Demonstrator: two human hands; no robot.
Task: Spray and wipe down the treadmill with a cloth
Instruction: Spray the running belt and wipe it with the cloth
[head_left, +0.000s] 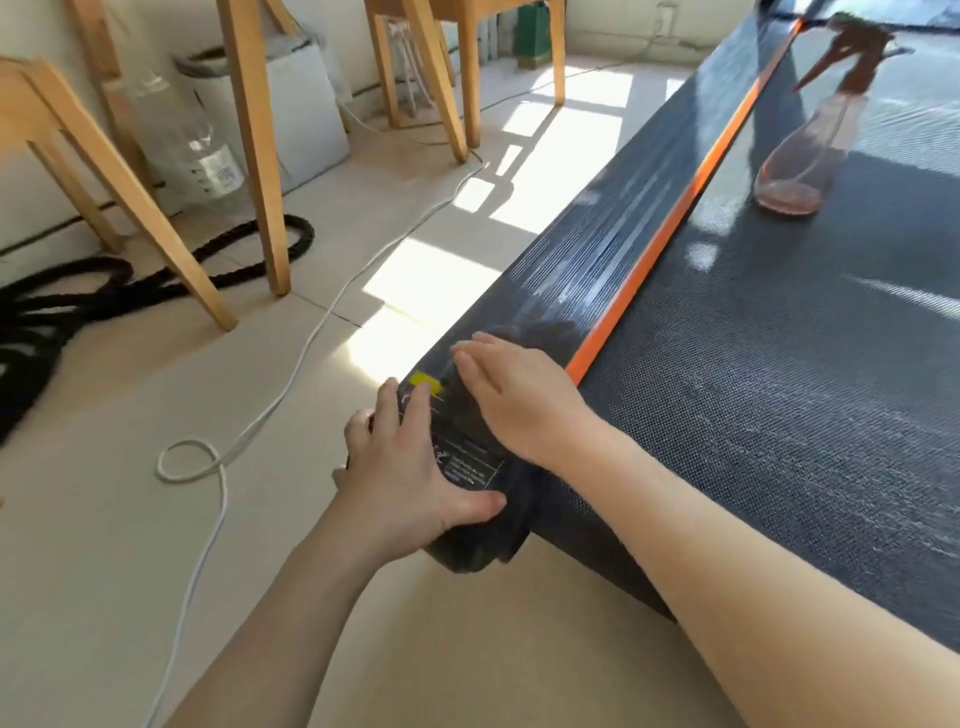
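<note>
Sunlit tile floor (130, 519) spreads out on the left, crossed by a white cable (311, 353) and a black rope (52, 312) among wooden furniture legs (254, 156). Across the right side lies the treadmill (779, 415), its dark belt edged by an orange stripe (675, 223) with a ribbed side rail (587, 260) outside it. The work is at the near end of that rail, so I judge the wiping step to be in hand rather than the spraying. The left hand (405, 467) clasps the treadmill's labelled end corner, with the fingers bent over the outer edge and the thumb across the top. The right hand (519, 405) lies flat with straight fingers, pressing on a dark cloth (530, 332) that shows just past the fingertips on the rail. Pale streaks run up the rail beyond it; whether they are moisture or glare I cannot tell. The next move probably calls for firm, even pressure as the cloth is pushed along the rail toward the far end, keeping it off the stripe's raised edge. As for containers, a large clear jug (192, 140) stands on the floor by the wall and looks mostly empty. The spray bottle (800, 166) stands upright on the belt, well apart from both hands. It is clear with an orange tint that deepens at the base, which suggests only a little liquid is left.
</note>
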